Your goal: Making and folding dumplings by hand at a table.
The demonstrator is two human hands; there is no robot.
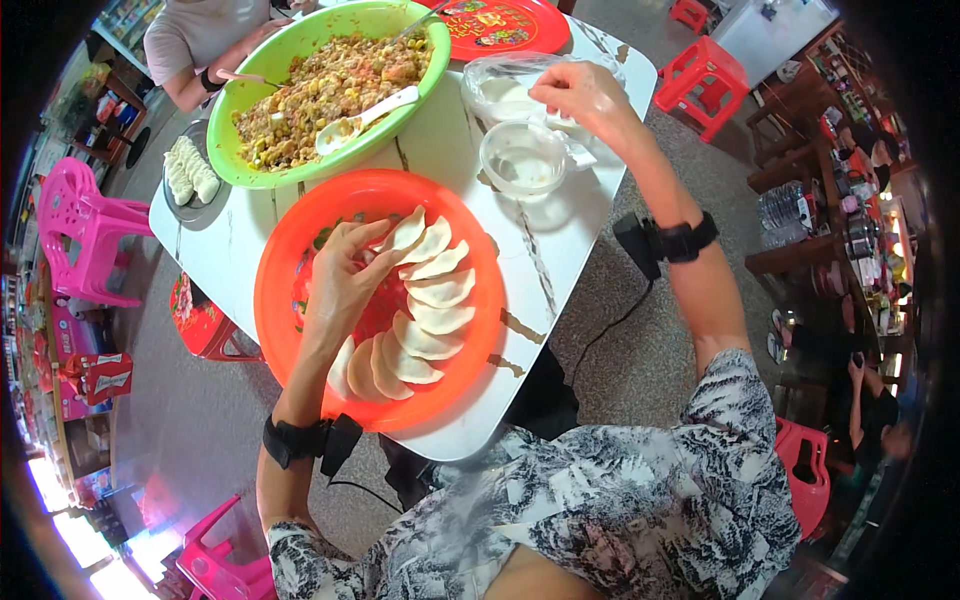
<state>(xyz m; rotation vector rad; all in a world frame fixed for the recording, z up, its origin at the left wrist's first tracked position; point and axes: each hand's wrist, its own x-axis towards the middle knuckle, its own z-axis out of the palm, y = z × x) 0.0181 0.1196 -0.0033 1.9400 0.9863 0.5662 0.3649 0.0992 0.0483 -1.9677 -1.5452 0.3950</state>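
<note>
My left hand (345,275) reaches over the round orange-red tray (272,290). Its thumb and fingers close on a pale half-moon dumpling (407,233) at the top of a curved row. Several more dumplings (440,288) overlap along the tray's right side and front. Farther right, my right hand (585,95) hovers at a clear plastic bag (490,82) holding pale, round dough wrappers (515,97). Its fingers are bent and pressed together, fingertips pointing down at the wrappers; whether they hold one is hidden. A clear plastic tub (522,160) stands just nearer than the bag.
A green basin (440,65) of chopped filling holds a white spoon (365,120). Left of it, a grey plate (195,208) carries pale dough pieces. Another red tray (510,28) lies behind. A person (205,45) sits across the table. Pink stools (85,230) stand around.
</note>
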